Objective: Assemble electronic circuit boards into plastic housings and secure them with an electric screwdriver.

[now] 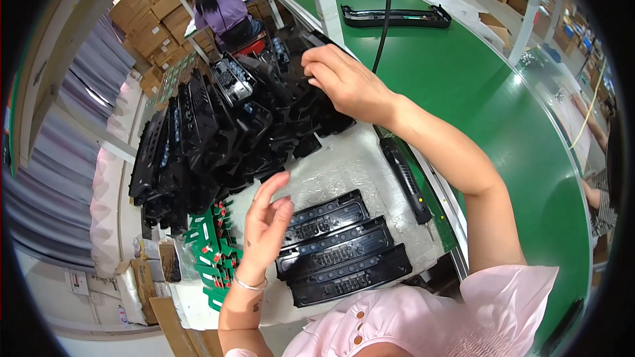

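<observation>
My right hand reaches to the far edge of a heap of black plastic housings. Its fingers are curled together, and whatever they may hold is hidden. My left hand hovers by the near side of the heap, thumb and fingers apart, with nothing visible between them. Beside it, three long black plastic panels lie in a row on a white foam-like surface: the far panel, the middle panel and the near panel. To their right rests a black electric screwdriver, its bit pointing toward me.
Several green circuit boards with red parts sit left of my left hand. Along the right runs a green conveyor belt carrying a black curved housing. A black cable hangs over it. A person in purple sits beyond the heap.
</observation>
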Available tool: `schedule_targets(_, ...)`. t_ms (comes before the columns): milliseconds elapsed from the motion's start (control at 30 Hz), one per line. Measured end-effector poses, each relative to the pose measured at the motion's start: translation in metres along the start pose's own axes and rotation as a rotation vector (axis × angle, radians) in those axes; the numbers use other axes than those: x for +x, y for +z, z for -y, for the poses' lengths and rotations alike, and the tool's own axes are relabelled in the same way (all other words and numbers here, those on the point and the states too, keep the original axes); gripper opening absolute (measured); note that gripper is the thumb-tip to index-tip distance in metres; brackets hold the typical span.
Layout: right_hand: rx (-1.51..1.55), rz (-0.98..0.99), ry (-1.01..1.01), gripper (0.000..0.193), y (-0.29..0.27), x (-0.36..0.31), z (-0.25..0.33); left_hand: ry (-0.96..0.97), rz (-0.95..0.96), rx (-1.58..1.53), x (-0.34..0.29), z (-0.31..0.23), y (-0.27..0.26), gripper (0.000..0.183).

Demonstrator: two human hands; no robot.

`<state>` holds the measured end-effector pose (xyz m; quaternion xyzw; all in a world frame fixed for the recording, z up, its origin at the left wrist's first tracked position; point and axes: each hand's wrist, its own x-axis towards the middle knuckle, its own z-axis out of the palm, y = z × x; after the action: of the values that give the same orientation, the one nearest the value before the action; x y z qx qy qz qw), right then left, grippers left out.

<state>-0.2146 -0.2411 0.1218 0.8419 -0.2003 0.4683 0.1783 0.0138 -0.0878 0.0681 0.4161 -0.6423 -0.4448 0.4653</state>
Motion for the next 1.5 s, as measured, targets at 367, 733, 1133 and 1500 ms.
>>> schedule_targets(367,0.128,0.232,-0.058,0.026,-0.062,-0.044,0.172,-0.338,-0.005,-0.674,-0.003,-0.032,0.038,0.025)
schedule_targets(733,0.146,0.662,0.574,0.028,-0.060,-0.082,0.135,-0.357,-0.047,-0.241,-0.034,0.056,-0.048,0.021)
schedule_targets(1133,0.342,0.543,0.543,0.022,0.065,-0.130,0.075,-0.205,-0.294,0.797,-0.018,0.109,-0.051,0.037)
schedule_targets(1500,0.130,0.406,0.489,0.034,0.010,-0.119,0.127,-0.168,-0.146,0.604,-0.062,0.084,-0.048,0.060)
